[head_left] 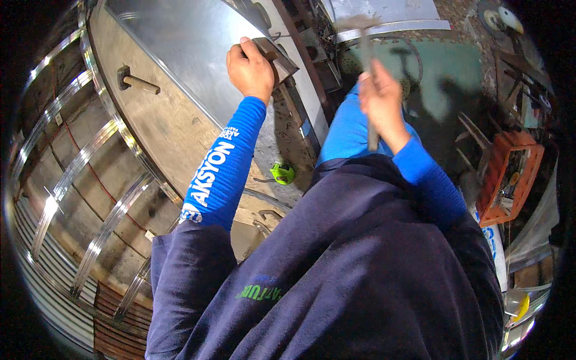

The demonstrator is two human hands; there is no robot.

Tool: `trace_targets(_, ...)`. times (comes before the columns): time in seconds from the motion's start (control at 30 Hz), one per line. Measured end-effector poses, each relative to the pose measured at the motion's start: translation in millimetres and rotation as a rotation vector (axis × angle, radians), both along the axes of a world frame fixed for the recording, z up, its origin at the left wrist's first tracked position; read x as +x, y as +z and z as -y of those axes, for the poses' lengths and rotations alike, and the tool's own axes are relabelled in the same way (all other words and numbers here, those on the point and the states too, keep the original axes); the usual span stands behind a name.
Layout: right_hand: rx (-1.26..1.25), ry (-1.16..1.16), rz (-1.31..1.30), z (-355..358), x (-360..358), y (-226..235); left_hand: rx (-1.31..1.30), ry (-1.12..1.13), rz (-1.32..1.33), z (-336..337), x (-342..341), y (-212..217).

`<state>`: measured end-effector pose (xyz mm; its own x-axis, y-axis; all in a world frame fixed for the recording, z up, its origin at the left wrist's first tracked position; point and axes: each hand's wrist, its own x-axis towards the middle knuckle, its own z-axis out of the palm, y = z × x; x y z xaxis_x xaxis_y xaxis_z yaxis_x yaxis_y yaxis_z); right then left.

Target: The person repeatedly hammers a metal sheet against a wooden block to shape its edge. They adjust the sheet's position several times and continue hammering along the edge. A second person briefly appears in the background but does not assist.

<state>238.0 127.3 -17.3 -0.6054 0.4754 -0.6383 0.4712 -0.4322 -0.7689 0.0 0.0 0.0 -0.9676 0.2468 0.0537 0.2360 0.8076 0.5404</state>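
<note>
A shiny grey metal sheet [180,36] lies across the workbench [129,45]. My left hand [251,71] is at the sheet's right edge, its fingers curled around a dark flat metal piece [271,53]. What this piece is, I cannot tell. In my right hand [383,103] is a hammer [367,51], gripped by its handle and raised to the right of the bench. Its head is smeared by motion and apart from the sheet. Another hammer [141,83], with a short wooden handle, rests on the bench left of the sheet.
A bright green tape measure [282,173] sits on the bench near my body. Beyond my right arm stands an orange crate [510,174] with small items inside. A green panel [444,66] lies past my right hand. Shiny metal framing [102,156] runs along the left.
</note>
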Motion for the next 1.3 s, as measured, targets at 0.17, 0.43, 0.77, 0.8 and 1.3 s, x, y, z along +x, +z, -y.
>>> trace_targets(0.17,-0.173,0.148,-0.144,10,-1,9,0.004,-0.004,-0.004,6,-6,3)
trace_targets(0.43,-0.237,-0.168,-0.105,-17,3,15,0.052,0.009,0.058,6,-3,0)
trace_targets(0.77,-0.233,-0.102,-0.040,-2,8,3,0.049,0.023,0.038,19,-1,-3)
trace_targets(0.8,-0.273,-0.198,-0.079,-14,10,-3,0.043,0.002,0.027,17,-1,-3)
trace_targets(1.3,-0.300,-0.364,-0.124,-14,-9,-7,0.022,-0.047,0.031,10,-1,6)
